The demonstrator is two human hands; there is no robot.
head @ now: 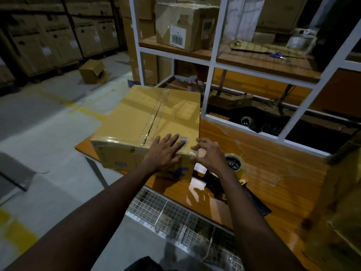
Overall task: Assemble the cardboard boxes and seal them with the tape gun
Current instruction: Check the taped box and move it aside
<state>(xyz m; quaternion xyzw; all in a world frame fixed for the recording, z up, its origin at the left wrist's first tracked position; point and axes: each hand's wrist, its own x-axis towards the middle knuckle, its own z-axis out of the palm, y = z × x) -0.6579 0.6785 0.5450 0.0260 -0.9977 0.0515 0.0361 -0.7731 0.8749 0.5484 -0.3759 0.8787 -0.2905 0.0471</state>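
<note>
Directly beneath left fingers (172, 139), box (136, 118).

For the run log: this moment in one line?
box taped, on table | left hand flat on top | right hand fingertips at corner | tape gun on table

Left hand (164, 151) flat on taped box (136, 118), right hand (209, 156) at corner

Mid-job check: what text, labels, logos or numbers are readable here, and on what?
No words or numbers can be read.
Barcode label on the shelf box: print too small.
Small sticker on the taped box: blurred.
Blue logo on that box's front: no letters legible.
Smiley face mark on a dark object: no words.
</note>
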